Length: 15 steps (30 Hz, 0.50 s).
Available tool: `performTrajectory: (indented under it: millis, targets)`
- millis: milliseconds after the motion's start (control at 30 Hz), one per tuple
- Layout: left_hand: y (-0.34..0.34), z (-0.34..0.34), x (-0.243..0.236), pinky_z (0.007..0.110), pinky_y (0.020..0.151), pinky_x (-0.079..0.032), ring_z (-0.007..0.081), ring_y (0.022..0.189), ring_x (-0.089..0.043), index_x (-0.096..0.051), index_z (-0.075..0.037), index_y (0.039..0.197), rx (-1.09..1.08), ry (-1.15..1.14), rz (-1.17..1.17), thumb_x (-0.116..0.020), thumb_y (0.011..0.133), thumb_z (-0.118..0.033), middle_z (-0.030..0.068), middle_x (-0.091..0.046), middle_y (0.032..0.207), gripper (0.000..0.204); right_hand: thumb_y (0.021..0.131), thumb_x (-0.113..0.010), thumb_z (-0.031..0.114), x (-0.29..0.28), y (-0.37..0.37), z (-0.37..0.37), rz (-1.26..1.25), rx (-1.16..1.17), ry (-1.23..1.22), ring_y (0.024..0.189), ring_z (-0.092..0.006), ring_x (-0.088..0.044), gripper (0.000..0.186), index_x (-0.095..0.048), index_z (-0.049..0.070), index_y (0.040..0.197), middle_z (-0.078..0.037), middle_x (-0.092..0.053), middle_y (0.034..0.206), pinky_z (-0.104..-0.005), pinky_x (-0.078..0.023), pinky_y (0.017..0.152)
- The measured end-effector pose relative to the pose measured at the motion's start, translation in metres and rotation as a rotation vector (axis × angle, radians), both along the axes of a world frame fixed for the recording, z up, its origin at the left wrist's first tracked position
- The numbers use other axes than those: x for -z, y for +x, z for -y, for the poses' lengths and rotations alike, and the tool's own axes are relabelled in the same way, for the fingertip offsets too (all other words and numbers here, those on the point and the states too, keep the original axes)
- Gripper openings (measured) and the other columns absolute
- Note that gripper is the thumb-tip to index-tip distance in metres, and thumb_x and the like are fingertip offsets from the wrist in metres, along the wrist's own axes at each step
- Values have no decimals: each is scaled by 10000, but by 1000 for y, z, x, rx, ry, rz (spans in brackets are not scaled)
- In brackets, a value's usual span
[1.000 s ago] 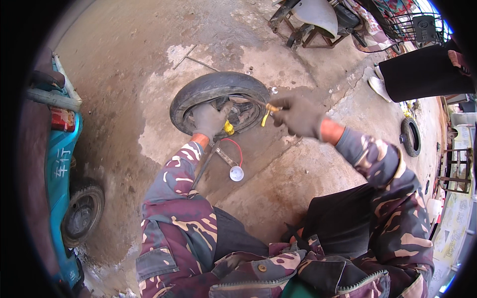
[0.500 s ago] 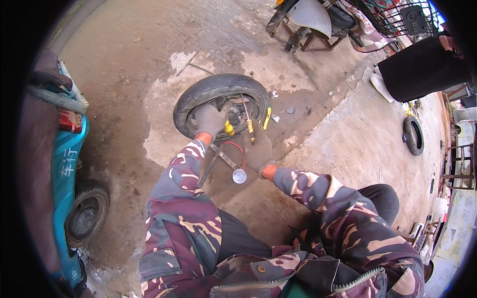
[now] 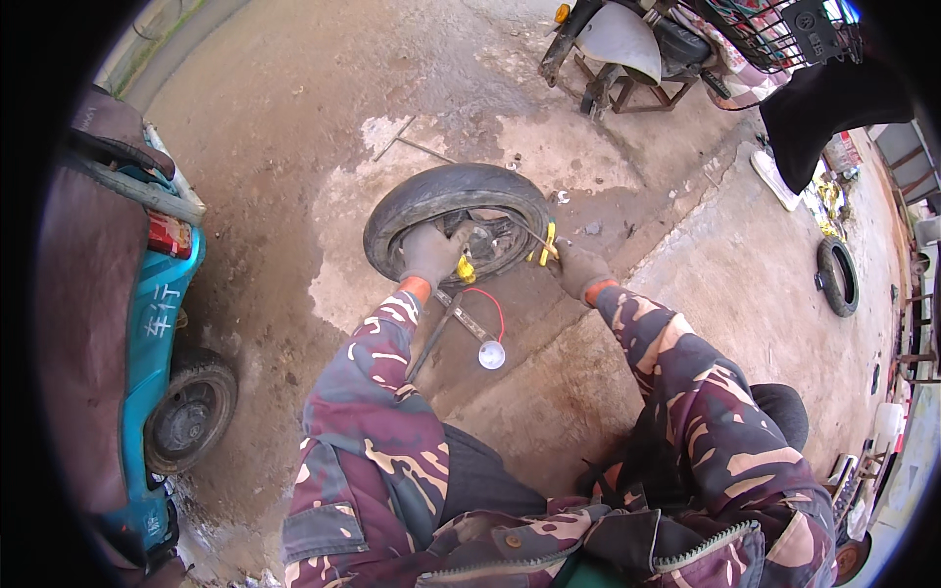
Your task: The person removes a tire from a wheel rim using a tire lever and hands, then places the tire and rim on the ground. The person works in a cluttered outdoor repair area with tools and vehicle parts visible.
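A black-tyred wheel (image 3: 461,186) lies on the ground before me, its hub and inner parts showing. My gloved left hand (image 3: 431,255) is inside the near left of the rim, thumb toward the hub; its fingertips are hidden. Right beside that hand is a yellow object (image 3: 466,269) whose kind I cannot make out. My gloved right hand (image 3: 581,269), at the wheel's right edge, is closed on the handle of a screwdriver (image 3: 536,238). The shaft points up and left over the rim. A yellow-handled tool (image 3: 548,241) lies right by it.
A white round cup (image 3: 491,355) with a red cord sits near a hammer-like metal tool (image 3: 469,318). A T-shaped bar (image 3: 397,137) lies beyond the wheel. A teal vehicle (image 3: 147,323) stands left, a motorbike (image 3: 627,49) far right. A loose tyre (image 3: 838,276) and a person's shoe (image 3: 776,181) are right.
My right hand has swung outward to the right with the screwdriver, whose shaft now slants instead of standing nearly upright. The left hand stays in the wheel. The person at right has shifted a leg.
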State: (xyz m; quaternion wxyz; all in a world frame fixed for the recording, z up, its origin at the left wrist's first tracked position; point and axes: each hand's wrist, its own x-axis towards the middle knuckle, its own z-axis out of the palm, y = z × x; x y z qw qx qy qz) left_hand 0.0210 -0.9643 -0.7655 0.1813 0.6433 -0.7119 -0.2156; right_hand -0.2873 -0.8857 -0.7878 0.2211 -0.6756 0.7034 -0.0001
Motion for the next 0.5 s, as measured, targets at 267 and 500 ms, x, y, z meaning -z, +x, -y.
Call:
performTrajectory:
  millis: [267, 500]
  targets:
    - [2, -5, 1, 495, 883, -590, 444, 990, -762, -800, 0, 1057, 2, 17, -9, -760, 890, -704, 263, -783, 1018, 724, 1006, -683, 480, -96, -41, -24, 158, -214, -22, 1022, -382, -764, 513, -712, 60, 1300, -176, -794, 1097, -497, -579, 900]
    - [3, -2, -13, 476, 884, -566, 424, 1003, -757, -778, 24, 1031, 32, 182, 8, -716, 894, -775, 270, -778, 1030, 813, 1013, -677, 441, -164, -48, -11, 391, -17, 259, 833, -232, -767, 519, -723, 12, 1302, -145, -797, 957, -398, -592, 799]
